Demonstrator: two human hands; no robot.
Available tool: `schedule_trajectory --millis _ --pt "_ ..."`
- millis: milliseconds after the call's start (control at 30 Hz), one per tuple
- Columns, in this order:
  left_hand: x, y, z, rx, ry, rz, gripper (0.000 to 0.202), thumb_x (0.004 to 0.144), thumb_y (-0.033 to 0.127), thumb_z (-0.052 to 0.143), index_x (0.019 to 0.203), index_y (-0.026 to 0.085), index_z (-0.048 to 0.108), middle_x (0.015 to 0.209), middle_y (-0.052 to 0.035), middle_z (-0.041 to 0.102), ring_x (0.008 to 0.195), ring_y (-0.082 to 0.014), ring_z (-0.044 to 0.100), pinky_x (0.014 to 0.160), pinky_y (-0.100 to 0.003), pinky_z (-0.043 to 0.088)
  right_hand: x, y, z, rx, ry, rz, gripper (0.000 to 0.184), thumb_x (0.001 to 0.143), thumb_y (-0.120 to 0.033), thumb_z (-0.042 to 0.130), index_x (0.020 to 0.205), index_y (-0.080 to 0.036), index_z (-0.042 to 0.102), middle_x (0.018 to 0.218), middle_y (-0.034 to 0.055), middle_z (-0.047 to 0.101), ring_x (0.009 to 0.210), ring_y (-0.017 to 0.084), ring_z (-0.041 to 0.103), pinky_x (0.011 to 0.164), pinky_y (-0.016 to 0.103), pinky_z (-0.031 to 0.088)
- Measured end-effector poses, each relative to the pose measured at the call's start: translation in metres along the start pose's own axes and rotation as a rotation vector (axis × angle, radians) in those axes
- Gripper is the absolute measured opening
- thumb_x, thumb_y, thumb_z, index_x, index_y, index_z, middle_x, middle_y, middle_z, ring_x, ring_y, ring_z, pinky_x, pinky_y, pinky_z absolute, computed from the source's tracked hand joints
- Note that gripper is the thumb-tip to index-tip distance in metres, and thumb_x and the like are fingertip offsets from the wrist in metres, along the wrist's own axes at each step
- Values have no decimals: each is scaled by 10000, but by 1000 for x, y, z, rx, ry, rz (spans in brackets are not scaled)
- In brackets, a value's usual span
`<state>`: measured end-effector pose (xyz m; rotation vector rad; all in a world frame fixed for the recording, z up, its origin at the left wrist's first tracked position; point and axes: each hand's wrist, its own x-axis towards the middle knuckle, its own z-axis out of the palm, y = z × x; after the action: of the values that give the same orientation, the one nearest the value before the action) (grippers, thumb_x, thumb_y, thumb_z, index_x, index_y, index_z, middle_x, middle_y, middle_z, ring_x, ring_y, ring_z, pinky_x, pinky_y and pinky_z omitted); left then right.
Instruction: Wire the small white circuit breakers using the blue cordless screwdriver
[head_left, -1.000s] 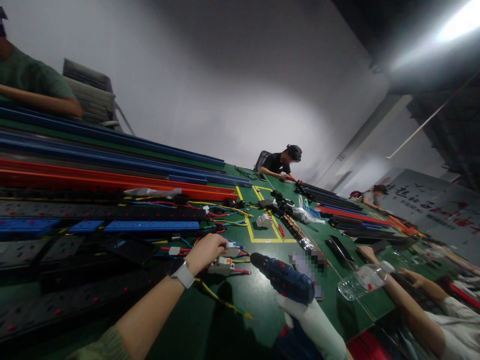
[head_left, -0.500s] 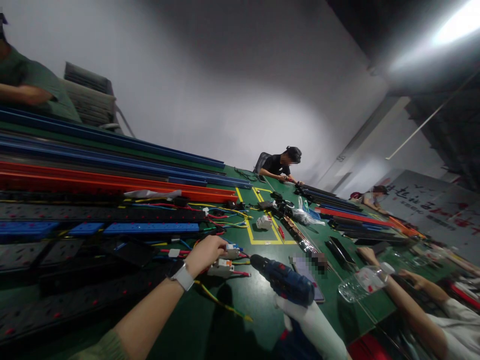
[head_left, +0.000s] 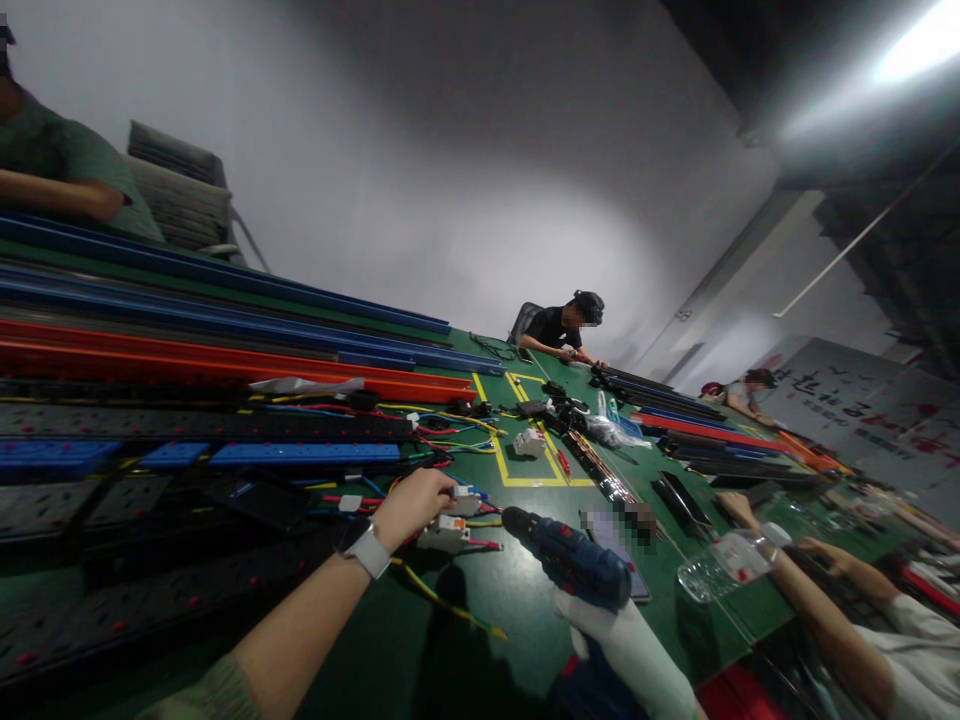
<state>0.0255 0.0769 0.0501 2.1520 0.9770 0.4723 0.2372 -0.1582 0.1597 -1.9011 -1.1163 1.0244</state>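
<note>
Honestly, not much has changed over the last second. Both hands sit pretty much where they were, and the only shift I'd swear to is the person in the green shirt (head_left: 82,165) at upper left, whose arm has moved a bit. So I'd read this as a steady hold at one spot on the wiring.

The left hand (head_left: 416,505), bare, is mid-frame with fingers curled around the small white circuit breaker with a blue switch (head_left: 466,500). The right hand (head_left: 589,612), in a white glove, is wrapped around the handle of the navy blue cordless drill (head_left: 570,555), its nose aimed left at that breaker's wire end. Can't tell if the bit is touching.

Room-wise, the white breaker with an orange switch (head_left: 444,537) is just below, so it's tight there. The black plastic power strips with red dots (head_left: 142,610) crowd the lower left. Below the drill nose there's bare green tabletop (head_left: 517,590), with a yellow-green striped wire (head_left: 450,603) along its left side. A flat phone-like slab (head_left: 602,527) lies just right of the drill, then a clear plastic bottle (head_left: 724,568), and the table edge cuts across lower right.
</note>
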Motion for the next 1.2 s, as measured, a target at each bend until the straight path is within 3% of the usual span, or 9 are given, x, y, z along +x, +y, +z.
schedule_trajectory --millis 167,500,600,667,800,900,1100,1200 --pt "0 0 0 -1 -9 -26 199 831 247 598 860 210 792 870 -47 775 816 -181 665 657 -239 338 2 1 2 27 10 3 595 765 -449 721 1236 -101 615 481 -72 534 468 118 447 553 272 365" --pt "1 -2 1 -7 -5 -12 240 827 226 587 916 215 810 884 -51 776 823 -180 665 662 -241 339 24 33 -9 -22 -15 41 751 690 -590 727 1248 -100 611 428 -72 535 434 129 464 550 281 392" --pt "0 -1 1 -3 3 -7 233 831 236 582 891 209 805 882 -51 776 814 -178 659 658 -243 335 25 32 -7 3 -21 78 827 619 -624 760 1229 -83 619 416 -74 523 425 139 472 541 288 389" --pt "0 0 1 -3 2 -6 228 830 234 584 888 208 803 888 -51 777 813 -176 659 656 -241 334 20 24 -5 8 -17 72 793 613 -606 767 1202 -92 635 426 -72 528 420 139 473 548 293 384" --pt "0 0 0 -6 -2 -8 231 841 232 579 892 207 803 888 -54 777 810 -175 659 654 -239 333 5 1 0 -15 14 10 601 736 -500 717 1190 -115 635 459 -72 530 468 136 474 590 291 387" --pt "-1 2 -1 9 1 -6 229 844 233 576 872 206 802 882 -56 776 813 -177 659 658 -242 336 -1 -8 2 -29 39 42 563 713 -487 724 1142 -130 652 466 -64 534 467 140 472 575 291 388" --pt "-1 3 -1 11 -1 -18 229 844 249 575 860 204 799 861 -53 773 808 -182 656 658 -244 338 4 1 2 2 40 -17 509 760 -476 719 1133 -134 670 459 -56 543 468 137 484 555 283 403" --pt "-1 1 0 0 -6 -16 219 841 253 586 879 210 798 865 -48 773 807 -182 659 658 -243 342 15 12 0 -50 48 56 617 682 -469 745 1176 -111 648 426 -70 525 401 136 453 518 295 398"
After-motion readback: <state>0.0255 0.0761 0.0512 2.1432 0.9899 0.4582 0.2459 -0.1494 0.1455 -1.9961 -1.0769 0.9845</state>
